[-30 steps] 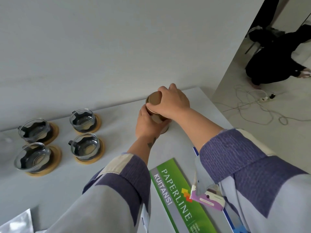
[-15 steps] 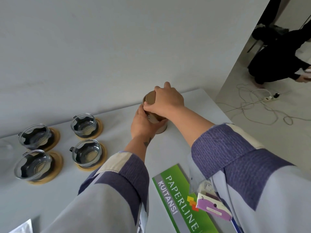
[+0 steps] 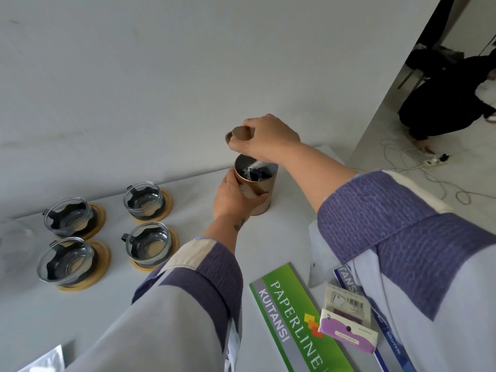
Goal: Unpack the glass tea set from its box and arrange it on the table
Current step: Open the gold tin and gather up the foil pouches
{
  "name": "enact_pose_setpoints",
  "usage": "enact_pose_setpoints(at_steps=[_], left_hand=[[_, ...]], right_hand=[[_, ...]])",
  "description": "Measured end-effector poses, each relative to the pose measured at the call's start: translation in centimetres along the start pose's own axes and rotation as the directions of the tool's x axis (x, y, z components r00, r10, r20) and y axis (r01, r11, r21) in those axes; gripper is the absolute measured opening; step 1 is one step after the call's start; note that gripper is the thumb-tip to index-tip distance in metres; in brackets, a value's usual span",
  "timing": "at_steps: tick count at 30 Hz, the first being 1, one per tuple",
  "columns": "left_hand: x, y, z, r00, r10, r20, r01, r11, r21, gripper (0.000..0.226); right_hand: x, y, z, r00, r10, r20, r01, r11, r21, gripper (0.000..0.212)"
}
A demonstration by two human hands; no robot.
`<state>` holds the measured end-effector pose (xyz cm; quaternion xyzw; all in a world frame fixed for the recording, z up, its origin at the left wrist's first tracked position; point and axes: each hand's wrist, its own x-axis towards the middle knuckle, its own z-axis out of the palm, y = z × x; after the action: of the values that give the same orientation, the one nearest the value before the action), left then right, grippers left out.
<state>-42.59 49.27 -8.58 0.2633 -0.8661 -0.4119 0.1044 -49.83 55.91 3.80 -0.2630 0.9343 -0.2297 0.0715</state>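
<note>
A copper-coloured round tin (image 3: pixel 264 191) stands on the white table (image 3: pixel 193 189) near the wall. My left hand (image 3: pixel 233 197) grips its side. My right hand (image 3: pixel 265 138) holds the tin's lid (image 3: pixel 239 134) lifted above the open mouth, where a silvery packet shows inside. To the left, several glass cups sit on round wooden coasters, among them one cup (image 3: pixel 145 201) at the back and another cup (image 3: pixel 147 244) nearer me.
A green "Paperline Kuitansi" booklet (image 3: pixel 292 318) and small purple card packets (image 3: pixel 347 331) lie at the table's near right. A clear plastic piece (image 3: pixel 43 361) lies at the near left corner. A person in black (image 3: pixel 451 98) crouches on the floor beyond cables (image 3: pixel 418 162).
My right hand has lifted the lid off the tin, which now stands open. My left hand still holds the tin's side.
</note>
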Motion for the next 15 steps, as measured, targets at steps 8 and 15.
enact_pose_setpoints(at_steps=[8, 15], left_hand=[[0.6, -0.6, -0.9, 0.999, -0.016, -0.034, 0.014, 0.999, -0.051, 0.088], [1.8, -1.5, -1.8, 0.999, -0.019, -0.05, 0.014, 0.996, -0.093, 0.086]], right_hand=[[-1.3, 1.6, -0.2, 0.992, 0.082, -0.099, -0.048, 0.952, 0.303, 0.033], [-3.6, 4.6, 3.9, 0.945, 0.256, -0.201, -0.176, 0.922, 0.346, 0.067]])
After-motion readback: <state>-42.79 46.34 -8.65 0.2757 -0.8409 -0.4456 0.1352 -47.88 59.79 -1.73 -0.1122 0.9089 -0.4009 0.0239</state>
